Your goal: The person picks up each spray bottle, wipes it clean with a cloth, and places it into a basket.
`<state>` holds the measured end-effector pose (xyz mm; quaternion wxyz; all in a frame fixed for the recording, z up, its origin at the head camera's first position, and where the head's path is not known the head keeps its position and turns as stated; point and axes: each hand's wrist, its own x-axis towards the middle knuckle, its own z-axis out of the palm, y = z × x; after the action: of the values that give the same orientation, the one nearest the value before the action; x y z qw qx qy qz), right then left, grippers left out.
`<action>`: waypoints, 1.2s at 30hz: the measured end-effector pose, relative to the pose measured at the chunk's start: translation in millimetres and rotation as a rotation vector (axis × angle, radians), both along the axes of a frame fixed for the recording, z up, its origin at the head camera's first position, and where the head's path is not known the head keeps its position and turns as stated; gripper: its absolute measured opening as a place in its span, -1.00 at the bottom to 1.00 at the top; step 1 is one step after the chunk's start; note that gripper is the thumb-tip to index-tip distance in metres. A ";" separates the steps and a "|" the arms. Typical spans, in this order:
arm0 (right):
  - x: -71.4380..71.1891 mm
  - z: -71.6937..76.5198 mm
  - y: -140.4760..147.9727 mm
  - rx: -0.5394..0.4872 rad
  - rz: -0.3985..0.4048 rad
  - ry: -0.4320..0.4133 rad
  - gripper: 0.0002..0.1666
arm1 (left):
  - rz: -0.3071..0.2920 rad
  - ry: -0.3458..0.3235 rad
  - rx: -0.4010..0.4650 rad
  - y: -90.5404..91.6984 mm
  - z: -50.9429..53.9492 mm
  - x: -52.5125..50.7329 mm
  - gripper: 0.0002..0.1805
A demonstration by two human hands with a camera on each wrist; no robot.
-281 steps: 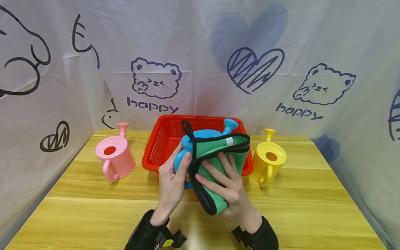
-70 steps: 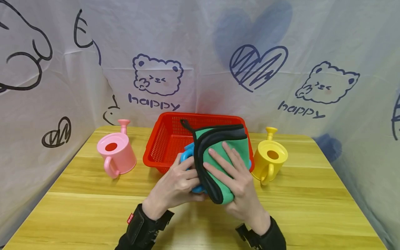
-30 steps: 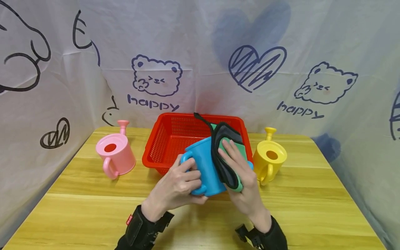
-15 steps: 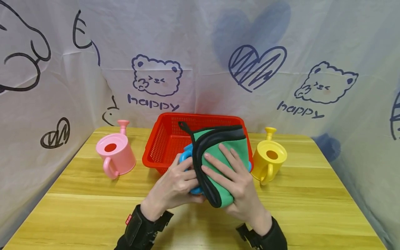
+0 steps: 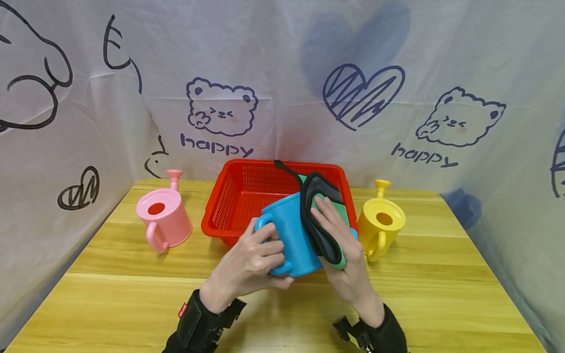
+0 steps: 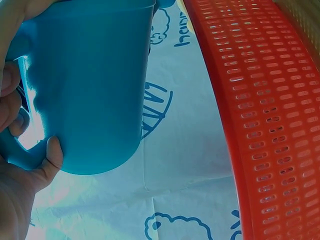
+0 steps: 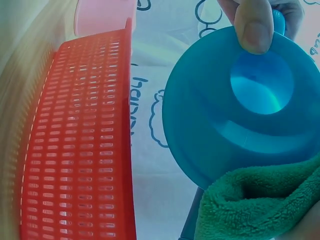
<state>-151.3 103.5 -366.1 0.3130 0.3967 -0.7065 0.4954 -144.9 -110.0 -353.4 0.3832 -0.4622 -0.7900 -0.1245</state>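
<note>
Overall, a yellow wood-grained surface (image 5: 441,274) stands enclosed by white fabric walls (image 5: 282,44) bearing drawn bears, hearts and the word "happy". A red perforated plastic basket (image 5: 220,211) stands toward its rear edge; a pink plastic watering can (image 5: 172,225) stands upright near the left edge, and a yellow plastic watering can (image 5: 368,230) just beside the basket, with wood running on to the right edge. Held tilted before the basket is a blue plastic watering can (image 5: 293,235): the left hand (image 5: 249,257) curls its fingers round the handle; the right hand (image 5: 346,250), fingers nearly straight, presses a folded green cloth with black edging (image 5: 311,193) against its side. The left wrist view reveals a gap between blue can and basket, overlapping in the head view; only the right wrist view shows the blue can's round top opening.
</note>
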 end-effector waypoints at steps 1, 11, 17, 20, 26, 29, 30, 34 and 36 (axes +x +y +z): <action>0.0 0.0 0.3 0.001 0.000 -0.003 -0.44 | 0.000 0.001 0.000 0.0 -0.1 0.0 -0.58; 0.9 3.6 0.6 0.085 -0.034 0.111 -0.46 | -0.026 0.030 0.027 0.9 -0.3 -0.1 -0.57; 1.4 8.9 -1.7 0.166 -0.043 0.264 -0.50 | -0.045 0.040 0.049 -0.1 -0.4 -1.8 -0.59; 1.3 10.3 -0.8 0.181 -0.014 0.300 -0.48 | -0.051 0.044 0.052 -0.5 -0.7 -2.3 -0.62; 2.8 12.7 0.9 0.219 0.025 0.351 -0.46 | -0.057 0.016 0.064 -0.7 -1.0 -2.6 -0.71; 3.4 13.2 0.1 0.240 0.001 0.376 -0.45 | -0.064 0.017 0.064 -0.1 -1.7 -2.6 -0.72; 3.8 13.4 -0.3 0.247 -0.013 0.375 -0.45 | -0.064 0.023 0.060 0.2 -2.0 -2.7 -0.71; 5.5 12.4 -1.2 0.241 -0.062 0.320 -0.51 | -0.053 0.064 0.033 2.3 -2.4 -2.4 -0.70; 6.0 10.9 -0.7 0.211 -0.068 0.250 -0.54 | -0.044 0.081 0.016 3.4 -2.4 -1.9 -0.66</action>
<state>-145.3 102.8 -355.2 0.3718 0.4620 -0.7231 0.3543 -146.8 -106.5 -355.9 0.4156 -0.4809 -0.7625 -0.1206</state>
